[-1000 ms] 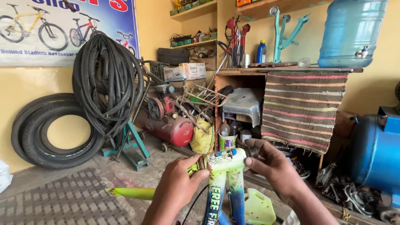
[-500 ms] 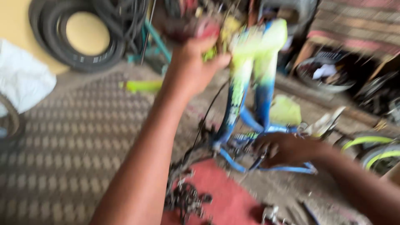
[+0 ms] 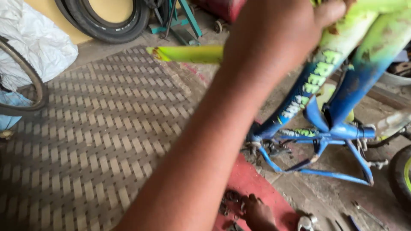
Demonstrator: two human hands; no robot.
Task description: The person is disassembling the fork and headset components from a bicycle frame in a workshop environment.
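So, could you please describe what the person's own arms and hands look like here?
Both are bare: no gloves, sleeves, watch or rings show. The left hand tops a long bare forearm across the picture; only part of the right hand shows at the bottom edge.

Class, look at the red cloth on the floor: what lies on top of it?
On the red cloth lie small metal parts, with the right hand resting on them. The left hand holds the bike frame above. The forearm covers the cloth's left edge.
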